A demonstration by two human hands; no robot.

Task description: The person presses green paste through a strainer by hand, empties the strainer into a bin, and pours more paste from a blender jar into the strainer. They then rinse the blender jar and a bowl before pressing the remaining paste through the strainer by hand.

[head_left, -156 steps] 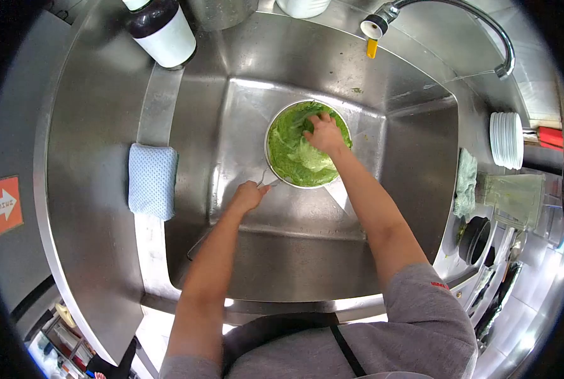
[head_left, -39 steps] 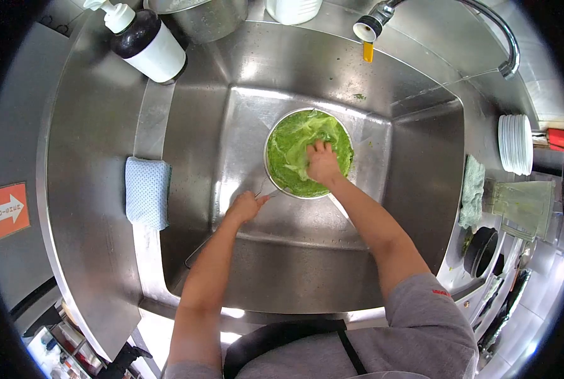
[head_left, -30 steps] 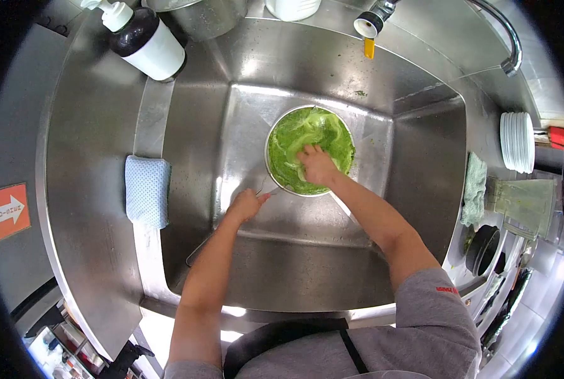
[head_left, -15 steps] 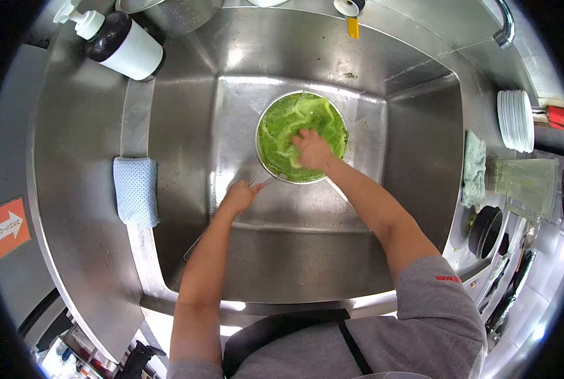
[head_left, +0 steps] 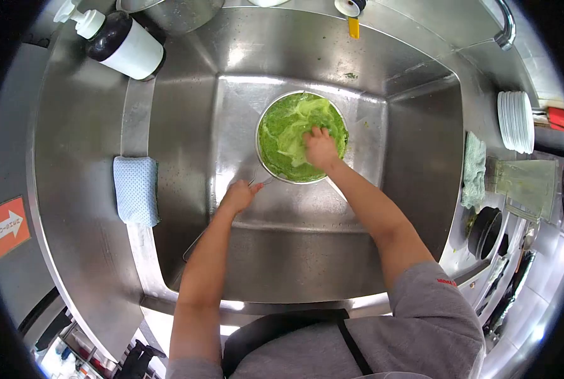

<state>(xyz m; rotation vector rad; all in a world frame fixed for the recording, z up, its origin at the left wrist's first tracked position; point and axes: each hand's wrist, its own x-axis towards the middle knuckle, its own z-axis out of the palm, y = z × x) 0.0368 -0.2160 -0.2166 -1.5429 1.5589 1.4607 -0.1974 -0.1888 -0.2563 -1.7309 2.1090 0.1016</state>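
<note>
A round long-handled strainer (head_left: 258,140) sits over the floor of the steel sink, full of bright green, finely shredded wet leaves (head_left: 282,136). My left hand (head_left: 239,196) is closed around its metal handle, whose looped end (head_left: 189,254) shows beside my forearm. Inside the strainer, on the right side of the greens, rests my right hand (head_left: 321,151). Its fingers are bent and slightly apart, touching the top of the leaves. Whether they pinch any leaves cannot be made out. A pale strip shows under my right forearm near the rim.
Steel walls of the sink (head_left: 421,158) surround the strainer. A blue cloth (head_left: 135,191) and a pump bottle (head_left: 130,50) stand on the left. To the right are a green cloth (head_left: 474,169), stacked white plates (head_left: 515,121) and a clear container (head_left: 527,186). A faucet (head_left: 504,35) is upper right.
My right hand has shifted slightly right within the greens, and its fingers are more bent. The leaves' surface has swirled into a different pattern. My left hand has stayed on the handle.
</note>
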